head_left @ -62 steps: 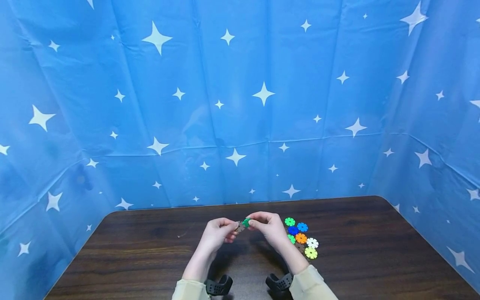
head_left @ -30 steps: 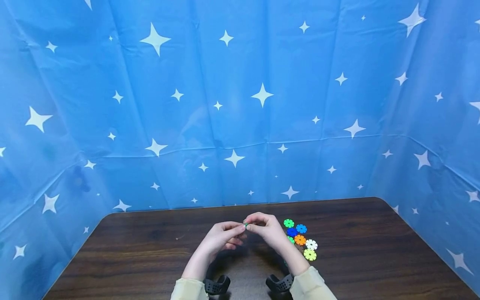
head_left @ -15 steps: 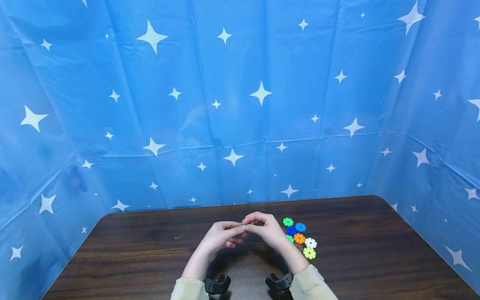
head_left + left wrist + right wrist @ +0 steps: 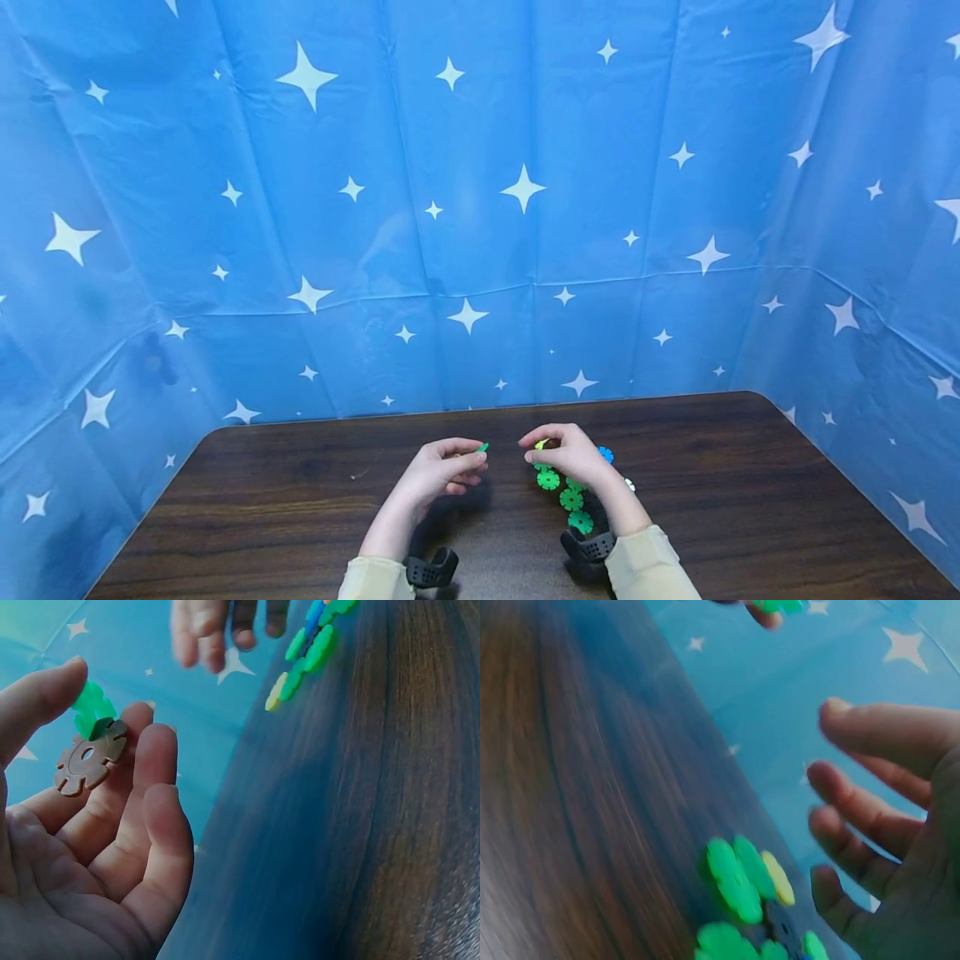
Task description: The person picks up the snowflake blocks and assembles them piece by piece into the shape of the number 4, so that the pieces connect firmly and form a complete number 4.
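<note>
My left hand [image 4: 441,472] pinches two notched plastic discs between thumb and fingers. In the left wrist view, a brown disc [image 4: 72,766] lies against the fingers, with a green disc [image 4: 93,712] slotted into it at an angle. My right hand [image 4: 576,457] is off to the right, holding nothing, its fingers loosely bent and apart. It hovers over a group of notched discs, covering part of them. Beside it lie several green discs [image 4: 548,480], a yellow disc [image 4: 778,877] and a blue disc [image 4: 606,454].
The dark wooden table [image 4: 300,500] carries the loose discs right of centre. A blue curtain [image 4: 480,233] with white stars hangs behind and around it. Each wrist wears a black band [image 4: 432,570].
Both hands were together at the discs; the brown and green discs were pressed together. My right hand has let go and moved right over the loose discs. My left hand keeps the joined pair.
</note>
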